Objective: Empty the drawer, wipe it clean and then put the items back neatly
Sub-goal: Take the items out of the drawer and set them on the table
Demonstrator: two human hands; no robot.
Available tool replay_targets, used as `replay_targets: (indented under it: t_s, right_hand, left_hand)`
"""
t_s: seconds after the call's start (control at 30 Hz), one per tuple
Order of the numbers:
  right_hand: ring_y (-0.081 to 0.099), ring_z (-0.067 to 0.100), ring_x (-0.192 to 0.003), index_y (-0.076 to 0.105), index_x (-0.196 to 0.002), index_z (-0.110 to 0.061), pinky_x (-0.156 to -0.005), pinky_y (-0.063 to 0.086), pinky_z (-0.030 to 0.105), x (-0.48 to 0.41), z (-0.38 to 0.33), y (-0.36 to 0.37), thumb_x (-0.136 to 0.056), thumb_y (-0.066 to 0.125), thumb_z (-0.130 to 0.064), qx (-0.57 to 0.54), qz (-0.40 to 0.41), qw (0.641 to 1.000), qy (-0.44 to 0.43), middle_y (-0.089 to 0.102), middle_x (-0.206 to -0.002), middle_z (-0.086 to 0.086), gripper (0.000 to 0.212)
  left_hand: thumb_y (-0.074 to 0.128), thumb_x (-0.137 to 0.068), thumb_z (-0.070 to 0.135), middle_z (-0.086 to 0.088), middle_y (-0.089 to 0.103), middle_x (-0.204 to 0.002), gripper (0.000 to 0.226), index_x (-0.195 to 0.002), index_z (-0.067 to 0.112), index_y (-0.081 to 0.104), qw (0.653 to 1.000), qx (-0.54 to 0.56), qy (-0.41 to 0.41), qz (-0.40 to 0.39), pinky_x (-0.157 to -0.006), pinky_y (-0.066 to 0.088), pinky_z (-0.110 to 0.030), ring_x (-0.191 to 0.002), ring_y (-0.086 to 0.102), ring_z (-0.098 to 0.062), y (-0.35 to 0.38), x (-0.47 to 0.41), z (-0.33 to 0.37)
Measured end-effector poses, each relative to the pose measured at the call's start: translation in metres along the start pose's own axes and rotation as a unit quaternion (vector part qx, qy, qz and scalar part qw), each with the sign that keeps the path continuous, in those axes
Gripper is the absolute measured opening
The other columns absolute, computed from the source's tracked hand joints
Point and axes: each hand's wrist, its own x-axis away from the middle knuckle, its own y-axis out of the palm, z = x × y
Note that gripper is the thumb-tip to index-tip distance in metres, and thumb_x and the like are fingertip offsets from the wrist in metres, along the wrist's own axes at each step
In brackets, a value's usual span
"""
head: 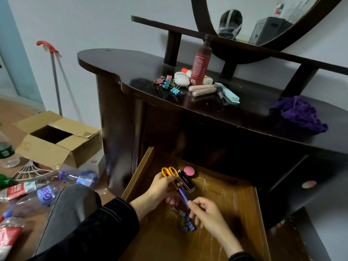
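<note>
The left hand (162,186) hides part of the scissors' (169,171) handles. Blurred clips (186,226) lie partly under the right hand (209,215). The drawer's (235,194) near end and the mirror's (254,12) top are cut off.

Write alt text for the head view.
Two hands reach into an open wooden drawer: the left hand grips yellow-handled scissors, the right hand pinches their blue end. A black case, pink compact and binder clips lie inside; a purple cloth sits on the dresser top.
</note>
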Motion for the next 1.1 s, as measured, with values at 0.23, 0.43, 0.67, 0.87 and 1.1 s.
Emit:
replay_targets:
  t_s: [0.23,0.43,0.67,0.87,1.1]
  right_hand:
    - [0.059,0.004,-0.052,0.069,-0.094,-0.018,-0.048,0.045,0.017,-0.022,0.033,-0.007,-0.101,0.059,-0.027,0.050,0.138,0.986,0.084,0.069,-0.077,0.001,0.015]
    - [0.060,0.009,-0.091,0.056,-0.119,-0.027,-0.070,0.051,0.024,-0.073,0.020,-0.004,-0.100,0.058,-0.040,0.281,0.178,0.943,0.034,0.057,-0.112,-0.010,0.023]
    - [0.064,0.016,-0.097,0.060,-0.118,-0.027,-0.058,0.041,0.024,-0.118,0.013,0.019,-0.095,0.064,-0.043,0.501,0.142,0.852,0.045,0.053,-0.129,-0.003,0.028]
    - [0.064,0.012,-0.080,0.061,-0.092,-0.026,-0.066,0.053,0.030,-0.116,0.005,0.007,-0.093,0.063,-0.047,0.474,0.155,0.865,0.046,0.062,-0.100,-0.007,0.021]
    - [0.065,0.008,-0.079,0.066,-0.099,-0.025,-0.058,0.044,0.024,-0.038,-0.024,-0.027,-0.092,0.060,-0.058,0.332,0.169,0.928,-0.002,0.069,-0.085,-0.010,0.034]
  left_hand:
    - [0.051,-0.103,0.017,-0.010,0.059,-0.088,0.012,-0.102,0.010,0.061,0.992,0.077,0.005,0.101,-0.064,0.050,-0.037,-0.077,0.060,-0.023,-0.010,-0.009,0.011]
    - [0.045,-0.106,0.026,-0.009,0.053,-0.077,0.024,-0.109,0.006,0.059,0.994,0.054,0.018,0.098,-0.049,0.041,-0.029,-0.057,0.051,-0.018,-0.013,-0.013,0.009]
    - [0.045,-0.106,0.025,-0.009,0.053,-0.076,0.030,-0.114,0.001,0.059,0.995,0.046,0.013,0.088,-0.045,0.038,-0.026,-0.053,0.049,-0.015,-0.014,-0.015,0.007]
    - [0.046,-0.105,0.026,-0.009,0.055,-0.075,0.031,-0.114,0.000,0.060,0.996,0.040,0.002,0.081,-0.046,0.039,-0.026,-0.054,0.050,-0.015,-0.014,-0.011,0.009]
    - [0.044,-0.106,0.025,-0.010,0.052,-0.075,0.027,-0.110,0.001,0.057,0.998,0.024,-0.004,0.058,-0.040,0.034,-0.025,-0.048,0.046,-0.016,-0.008,-0.001,0.011]
